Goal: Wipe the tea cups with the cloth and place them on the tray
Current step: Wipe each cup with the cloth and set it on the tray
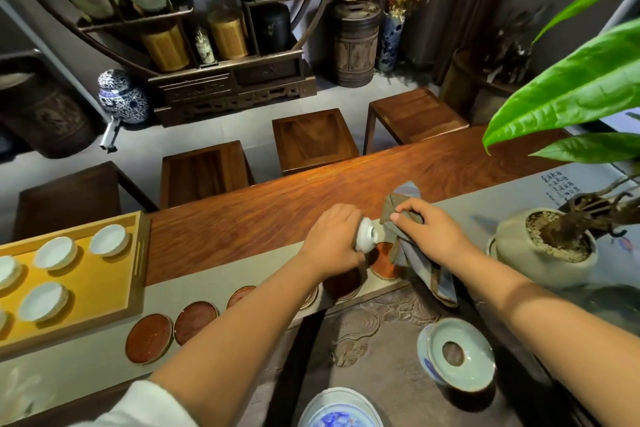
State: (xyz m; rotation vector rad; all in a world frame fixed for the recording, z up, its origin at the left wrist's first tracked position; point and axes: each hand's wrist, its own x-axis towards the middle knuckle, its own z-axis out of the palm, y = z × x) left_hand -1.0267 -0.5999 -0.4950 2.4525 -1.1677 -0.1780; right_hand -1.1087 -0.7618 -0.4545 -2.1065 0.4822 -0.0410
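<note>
A white tea cup point(367, 236) is gripped, tilted foot-up, in the left hand point(332, 241) above the red coasters point(149, 338) on the table point(277, 204). The grey cloth point(412, 253) is pinched by the right hand point(429, 230) and pressed against the cup. The wiping step is judged to be underway. Several cups point(55, 252) are already set on the yellow tray point(104, 288); next, this cup must be carried left to a free spot there.

Bare wooden tabletop point(277, 211) between yellow tray point(104, 291) and potted plant point(543, 253) open; round coasters point(149, 338) line near edge; leaves point(568, 87) overhang right.
</note>
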